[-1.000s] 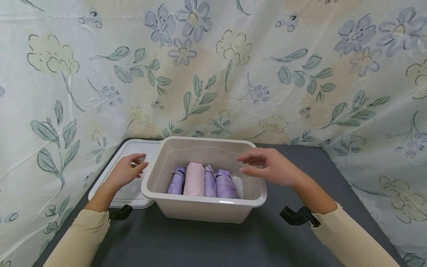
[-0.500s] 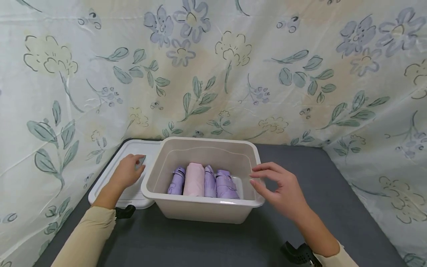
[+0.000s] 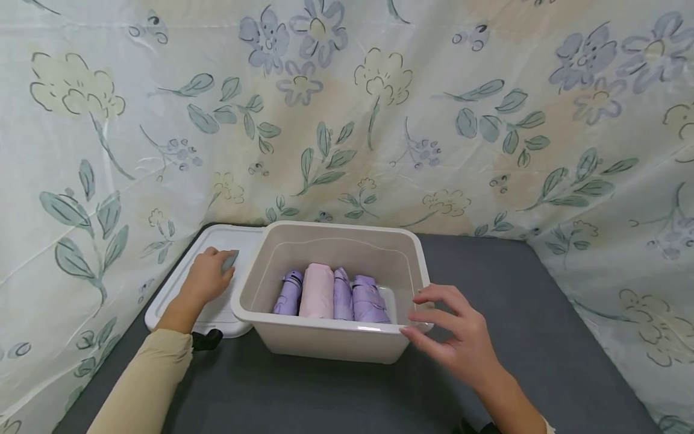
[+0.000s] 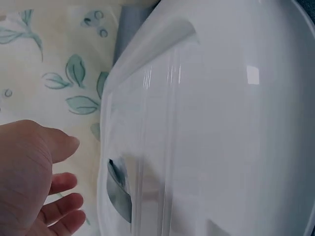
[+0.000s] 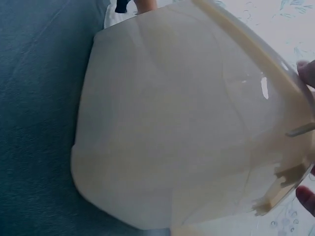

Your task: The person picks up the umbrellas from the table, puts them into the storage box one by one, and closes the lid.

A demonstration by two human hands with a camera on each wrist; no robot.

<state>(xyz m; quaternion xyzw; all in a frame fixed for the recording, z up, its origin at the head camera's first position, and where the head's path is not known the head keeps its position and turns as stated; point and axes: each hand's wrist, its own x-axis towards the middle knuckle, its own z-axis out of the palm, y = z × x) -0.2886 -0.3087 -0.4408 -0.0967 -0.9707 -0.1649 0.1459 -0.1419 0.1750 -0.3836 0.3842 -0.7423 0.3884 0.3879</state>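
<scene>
A beige plastic storage bin [image 3: 331,340] stands on the dark table. Inside, purple rolled bundles [image 3: 370,301] lie side by side with a pink rolled bundle [image 3: 317,292]. Its white lid [image 3: 217,310] lies flat to the left, partly behind the bin. My left hand [image 3: 207,278] is over the lid beside a grey latch [image 4: 119,194]; its fingers are loosely bent and hold nothing. My right hand [image 3: 458,337] is at the bin's front right corner, fingers spread and gently bent, fingertips right at the rim.
A floral cloth [image 3: 374,120] hangs behind the table and along both sides. Dark table surface [image 3: 336,398] shows in front of the bin and to its right.
My right hand has moved from above the bin's right side down and toward me to the front right corner. My left hand has shifted slightly over the lid. Bin and bundles stay put.
</scene>
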